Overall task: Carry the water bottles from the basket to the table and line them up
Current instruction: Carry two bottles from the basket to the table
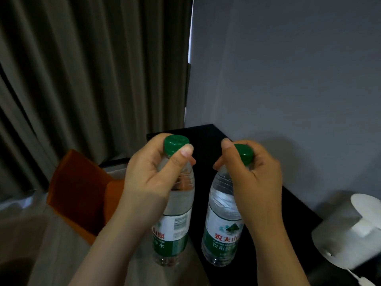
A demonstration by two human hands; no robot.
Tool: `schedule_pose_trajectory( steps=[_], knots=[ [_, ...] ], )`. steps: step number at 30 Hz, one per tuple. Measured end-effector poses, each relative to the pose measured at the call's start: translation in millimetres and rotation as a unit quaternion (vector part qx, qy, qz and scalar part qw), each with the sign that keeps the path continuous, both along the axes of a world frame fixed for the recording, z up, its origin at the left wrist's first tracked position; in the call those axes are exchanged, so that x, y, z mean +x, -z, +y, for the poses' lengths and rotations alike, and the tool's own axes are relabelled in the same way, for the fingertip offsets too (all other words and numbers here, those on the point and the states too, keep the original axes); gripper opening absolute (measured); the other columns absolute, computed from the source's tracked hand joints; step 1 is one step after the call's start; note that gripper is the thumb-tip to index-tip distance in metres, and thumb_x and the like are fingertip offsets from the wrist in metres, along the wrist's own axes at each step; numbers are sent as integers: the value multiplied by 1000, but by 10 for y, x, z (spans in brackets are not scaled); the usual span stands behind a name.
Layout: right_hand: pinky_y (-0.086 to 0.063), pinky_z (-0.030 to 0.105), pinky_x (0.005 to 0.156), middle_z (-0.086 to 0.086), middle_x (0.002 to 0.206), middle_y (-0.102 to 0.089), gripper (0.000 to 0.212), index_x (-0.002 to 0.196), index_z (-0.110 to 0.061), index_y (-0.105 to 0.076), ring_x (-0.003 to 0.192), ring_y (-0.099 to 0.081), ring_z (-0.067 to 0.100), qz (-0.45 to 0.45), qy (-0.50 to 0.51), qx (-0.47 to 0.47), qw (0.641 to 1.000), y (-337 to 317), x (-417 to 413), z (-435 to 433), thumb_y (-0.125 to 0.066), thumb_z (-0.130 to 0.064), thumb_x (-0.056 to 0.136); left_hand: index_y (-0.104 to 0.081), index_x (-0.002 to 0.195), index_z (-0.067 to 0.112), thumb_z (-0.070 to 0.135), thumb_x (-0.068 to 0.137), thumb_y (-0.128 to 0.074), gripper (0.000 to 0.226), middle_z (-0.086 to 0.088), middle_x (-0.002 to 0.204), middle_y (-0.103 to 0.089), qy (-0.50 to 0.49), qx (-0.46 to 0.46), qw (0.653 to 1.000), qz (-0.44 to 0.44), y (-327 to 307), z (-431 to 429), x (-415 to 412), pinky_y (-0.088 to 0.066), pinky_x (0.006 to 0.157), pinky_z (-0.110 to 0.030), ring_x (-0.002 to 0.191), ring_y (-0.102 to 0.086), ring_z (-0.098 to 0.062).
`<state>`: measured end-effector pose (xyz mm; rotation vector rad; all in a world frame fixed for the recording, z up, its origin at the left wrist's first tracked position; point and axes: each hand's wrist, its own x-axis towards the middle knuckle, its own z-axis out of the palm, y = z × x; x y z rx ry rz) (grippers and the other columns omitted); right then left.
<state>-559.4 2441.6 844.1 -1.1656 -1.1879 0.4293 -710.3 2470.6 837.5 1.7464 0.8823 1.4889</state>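
Two clear water bottles with green caps and green-white labels hang upright in front of me. My left hand (150, 178) grips the neck of the left bottle (175, 219), thumb just under its cap. My right hand (251, 178) grips the neck of the right bottle (222, 223) the same way. The right bottle hangs above the black table (206, 137) that runs along the wall. The left bottle hangs at the table's left edge. No basket shows in this view.
A white lamp (348, 230) stands on the table at the right, close to the right bottle. An orange chair (80, 190) sits left of the table. Grey curtains (82, 69) fill the left; a pale wall (288, 69) backs the table.
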Motion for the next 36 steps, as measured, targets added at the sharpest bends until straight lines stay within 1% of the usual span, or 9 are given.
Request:
schedule_pose_trajectory(
  steps=[6, 9, 13, 17, 22, 25, 29, 31, 36],
  knots=[
    [-43, 8, 56, -3, 65, -67, 26, 68, -13, -63, 59, -61, 3, -19, 76, -17, 997, 77, -127, 862, -65, -35, 83, -64, 84, 19, 45, 86, -53, 28, -4, 81, -68, 57, -14, 998, 4, 68, 1041, -119, -55, 68, -37, 75, -66, -16],
    [-44, 9, 57, -2, 66, -68, 24, 70, -14, -63, 60, -62, 5, -13, 112, -28, 993, 168, -177, 1186, -65, -35, 83, -63, 86, 17, 45, 84, -54, 30, -6, 81, -66, 101, -40, 994, 2, 123, 1471, -166, -53, 67, -30, 73, -65, -16],
    [-46, 10, 58, -1, 69, -69, 18, 73, -18, -63, 63, -64, 5, 2, 127, -74, 989, 364, -190, 1519, -66, -32, 83, -63, 89, 17, 48, 83, -53, 33, -4, 85, -66, 118, -69, 990, 25, 323, 1956, -159, -52, 71, -31, 79, -64, -15],
    [-47, 10, 59, -1, 71, -70, 18, 75, -17, -64, 65, -65, 5, 15, 146, -104, 984, 562, -123, 1824, -67, -34, 81, -62, 89, 17, 39, 86, -57, 23, -4, 85, -67, 135, -106, 984, 36, 537, 2351, -74, -51, 69, -24, 79, -65, -14],
    [-47, 10, 57, -4, 70, -69, 17, 72, -18, -64, 65, -64, 4, 4, 159, -157, 975, 844, 96, 2217, -70, -30, 81, -62, 88, 24, 51, 79, -56, 30, -1, 85, -68, 134, -133, 981, 42, 802, 2832, 140, -54, 70, -29, 77, -66, -11],
    [-49, 15, 55, -1, 69, -68, 19, 71, -18, -63, 63, -63, 7, 2, 166, -186, 968, 1018, 306, 2482, -70, -33, 81, -62, 89, 21, 53, 78, -54, 35, 0, 85, -67, 134, -134, 980, 67, 950, 3126, 359, -52, 68, -20, 78, -65, -8],
    [-51, 27, 57, 1, 68, -67, 18, 74, -17, -63, 62, -63, 13, 0, 166, -197, 966, 1231, 591, 2804, -70, -32, 81, -61, 89, 27, 54, 77, -57, 31, 5, 89, -68, 142, -153, 971, 119, 1114, 3507, 642, -53, 74, -28, 84, -65, -8],
    [-50, 28, 54, 2, 65, -64, 17, 74, -17, -62, 57, -61, 13, -3, 162, -206, 965, 1320, 726, 2933, -69, -30, 82, -63, 91, 26, 50, 81, -64, 27, 10, 90, -69, 137, -162, 967, 139, 1222, 3689, 763, -53, 74, -24, 84, -65, -2],
    [-47, 30, 51, 3, 63, -60, 17, 74, -19, -60, 53, -56, 14, -23, 175, -231, 957, 1518, 1010, 3164, -70, -31, 82, -61, 100, 20, 42, 84, -56, 28, 8, 87, -65, 129, -161, 959, 193, 1549, 4041, 1065, -47, 67, -13, 82, -62, -1]
  ],
)
